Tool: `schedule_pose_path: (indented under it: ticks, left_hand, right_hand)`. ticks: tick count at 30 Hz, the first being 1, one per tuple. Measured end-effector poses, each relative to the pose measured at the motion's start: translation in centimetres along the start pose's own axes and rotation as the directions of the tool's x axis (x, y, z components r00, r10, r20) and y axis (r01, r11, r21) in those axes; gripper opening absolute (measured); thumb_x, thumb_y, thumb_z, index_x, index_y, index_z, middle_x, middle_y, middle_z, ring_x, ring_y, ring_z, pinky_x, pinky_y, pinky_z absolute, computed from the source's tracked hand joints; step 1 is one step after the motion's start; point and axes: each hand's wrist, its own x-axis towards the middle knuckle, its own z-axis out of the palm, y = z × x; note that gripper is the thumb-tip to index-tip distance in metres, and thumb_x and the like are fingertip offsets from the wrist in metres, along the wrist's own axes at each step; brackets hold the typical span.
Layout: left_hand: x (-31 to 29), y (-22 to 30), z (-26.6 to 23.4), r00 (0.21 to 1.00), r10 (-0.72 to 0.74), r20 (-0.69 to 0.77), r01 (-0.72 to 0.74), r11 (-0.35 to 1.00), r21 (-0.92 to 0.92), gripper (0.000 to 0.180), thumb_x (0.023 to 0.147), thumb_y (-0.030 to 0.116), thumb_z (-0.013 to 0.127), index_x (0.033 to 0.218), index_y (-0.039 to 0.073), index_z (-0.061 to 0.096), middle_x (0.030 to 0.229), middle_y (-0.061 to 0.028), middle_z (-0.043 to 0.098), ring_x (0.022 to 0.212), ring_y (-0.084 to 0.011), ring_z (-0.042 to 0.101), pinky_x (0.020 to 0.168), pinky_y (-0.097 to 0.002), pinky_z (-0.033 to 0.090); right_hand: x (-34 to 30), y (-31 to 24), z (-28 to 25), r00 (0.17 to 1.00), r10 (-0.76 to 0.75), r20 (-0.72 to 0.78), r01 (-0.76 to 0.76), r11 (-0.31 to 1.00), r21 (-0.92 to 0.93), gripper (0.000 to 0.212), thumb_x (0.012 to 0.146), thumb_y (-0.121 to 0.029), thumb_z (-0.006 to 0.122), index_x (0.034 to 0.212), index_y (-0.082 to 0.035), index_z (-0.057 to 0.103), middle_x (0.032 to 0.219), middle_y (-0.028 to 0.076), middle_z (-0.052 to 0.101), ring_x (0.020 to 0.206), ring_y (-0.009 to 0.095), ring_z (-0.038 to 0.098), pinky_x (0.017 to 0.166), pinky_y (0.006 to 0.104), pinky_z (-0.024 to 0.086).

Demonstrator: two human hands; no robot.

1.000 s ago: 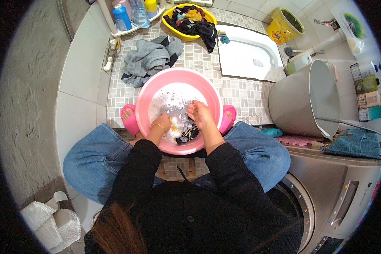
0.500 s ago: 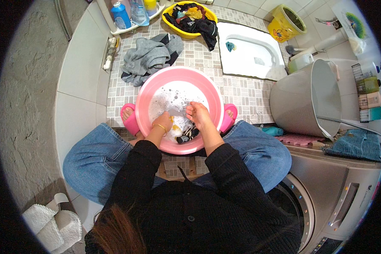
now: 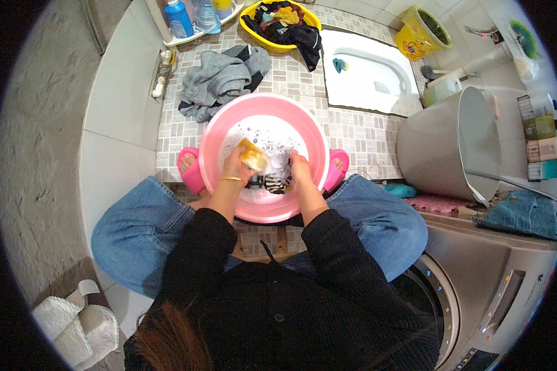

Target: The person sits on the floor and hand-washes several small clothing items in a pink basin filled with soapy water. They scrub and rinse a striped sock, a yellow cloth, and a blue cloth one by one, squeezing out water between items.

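Note:
A pink basin (image 3: 211,145) of sudsy water stands on the tiled floor between my knees. My left hand (image 3: 233,166) is closed around a yellow block with a pale foamy side (image 3: 254,156), lifted above the suds; I cannot make out whether it is soap or a scrubber. Below it, black-and-white striped cloth (image 3: 276,183) lies wet in the basin. At the basin's right side, my right hand (image 3: 299,168) has its fingers curled round the edge of this cloth, partly hiding it.
Beyond the basin lie grey clothes (image 3: 215,79) and a yellow tub (image 3: 247,29) of dark clothes. A squat toilet (image 3: 340,86) is set in the floor at the far right. A large grey bucket (image 3: 436,145) and a washing machine (image 3: 489,266) stand to my right.
My left hand has come up out of the suds with the yellow block. My right hand, open before, has moved slightly right and closed on the striped cloth, which is more spread out.

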Motion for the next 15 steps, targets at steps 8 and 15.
schedule_pose_path:
  ticks: [8,15]
  left_hand:
    - [-5.2,-6.4,6.6,0.751,0.658,0.059,-0.485,0.489,0.725,0.027,0.078,0.02,0.06,0.093,0.002,0.045,0.096,-0.0165,0.057,0.087,-0.0291,0.059,0.072,-0.0391,0.046]
    - [-7.4,-3.5,8.5,0.879,0.449,0.158,-0.139,-0.074,0.987,0.023,0.083,0.028,0.053,0.094,0.007,0.049,0.088,-0.0183,0.06,0.083,-0.0382,0.058,0.072,-0.046,0.045]
  right_hand:
    - [-4.8,-3.5,4.0,0.906,0.259,0.334,-0.369,0.87,0.327,0.062,0.084,-0.063,0.038,0.114,-0.01,0.048,0.1,0.006,0.056,0.089,0.02,0.054,0.076,0.0364,0.046]
    - [-5.8,-2.1,5.6,0.855,0.169,0.49,-0.421,0.777,0.468,0.049,0.085,-0.051,0.047,0.108,-0.008,0.053,0.092,0.008,0.058,0.081,0.018,0.056,0.067,0.032,0.047]
